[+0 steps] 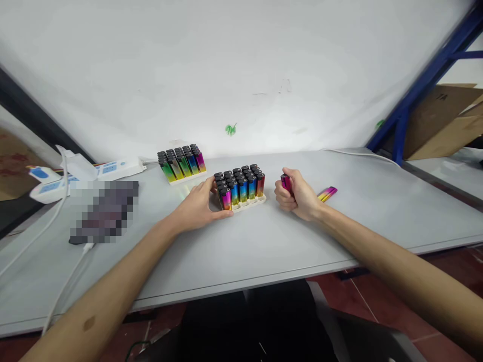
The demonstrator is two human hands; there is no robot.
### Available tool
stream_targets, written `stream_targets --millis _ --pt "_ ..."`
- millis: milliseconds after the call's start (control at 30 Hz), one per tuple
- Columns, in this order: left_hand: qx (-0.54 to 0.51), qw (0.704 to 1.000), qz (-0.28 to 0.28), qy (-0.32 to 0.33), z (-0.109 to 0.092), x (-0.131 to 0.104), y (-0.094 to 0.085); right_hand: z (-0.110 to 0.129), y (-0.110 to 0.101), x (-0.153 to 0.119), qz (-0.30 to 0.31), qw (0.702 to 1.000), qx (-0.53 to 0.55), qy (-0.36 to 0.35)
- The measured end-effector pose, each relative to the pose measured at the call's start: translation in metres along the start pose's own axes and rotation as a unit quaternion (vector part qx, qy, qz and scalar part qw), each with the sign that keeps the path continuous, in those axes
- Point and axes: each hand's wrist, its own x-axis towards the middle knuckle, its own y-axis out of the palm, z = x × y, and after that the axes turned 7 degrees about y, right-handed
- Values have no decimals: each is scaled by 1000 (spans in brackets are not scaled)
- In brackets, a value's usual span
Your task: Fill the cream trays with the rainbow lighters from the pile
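Observation:
Near the middle of the table, a pale tray bears rows of upright shiny lighters in purple, blue and red tones. My left hand is at the tray's left end, thumb and fingers spread around its corner and touching it. To the right of the tray, my right hand is closed around a purple lighter, its top showing above the fist. A pink and yellow lighter lies flat on the table just right of my right wrist.
A second tray of lighters stands behind, near the wall. At the left are power strips, a blurred-out dark device and white cables. Cardboard boxes sit beyond the blue frame at right.

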Motion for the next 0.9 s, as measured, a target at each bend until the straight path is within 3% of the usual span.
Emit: stream_targets --millis 233,433,533,733,800,900 --pt "50 999 9 -11 1 -1 1 -2 3 0 -4 1000 -4 6" --pt "36 999 6 -18 -2 -1 1 -5 4 -1 22 994 -89 -50" --pt "33 999 6 -17 -2 0 1 -3 6 -5 6 976 -183 -115" --pt "35 999 -1 -3 2 0 3 4 4 -9 -39 908 -344 -236" --pt "31 999 -2 -3 2 1 3 5 8 -10 -53 899 -346 -264" --pt "23 1000 -3 -4 -1 1 3 5 20 -9 -57 909 -334 -242"
